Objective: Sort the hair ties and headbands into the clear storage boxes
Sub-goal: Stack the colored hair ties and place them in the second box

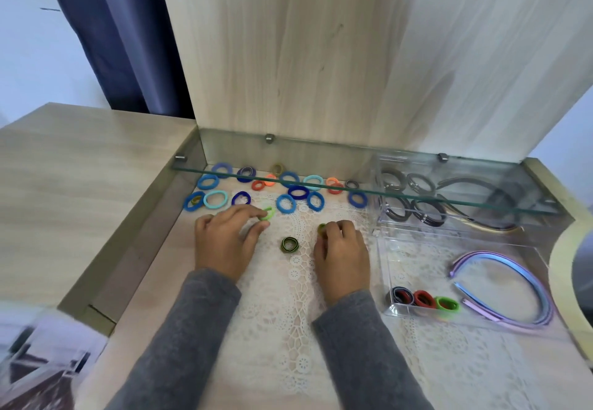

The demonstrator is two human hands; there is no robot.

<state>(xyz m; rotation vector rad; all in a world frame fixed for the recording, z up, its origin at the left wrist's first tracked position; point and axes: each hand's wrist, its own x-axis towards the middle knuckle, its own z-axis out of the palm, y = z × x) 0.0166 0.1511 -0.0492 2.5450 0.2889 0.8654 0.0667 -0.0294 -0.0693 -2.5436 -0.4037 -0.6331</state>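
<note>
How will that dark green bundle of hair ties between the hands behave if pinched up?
The dark green bundle looks like several thin elastic loops nested together, so it may sag or separate unless all loops are pinched. It lies flat on the lace mat, so rolling seems unlikely. Probably soft and light, not fragile.

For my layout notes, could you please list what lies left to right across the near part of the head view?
Left hand, light green hair tie it pinches, dark green hair ties, olive hair tie in the right hand, red hair tie, bright green hair tie, pastel headbands.
</note>
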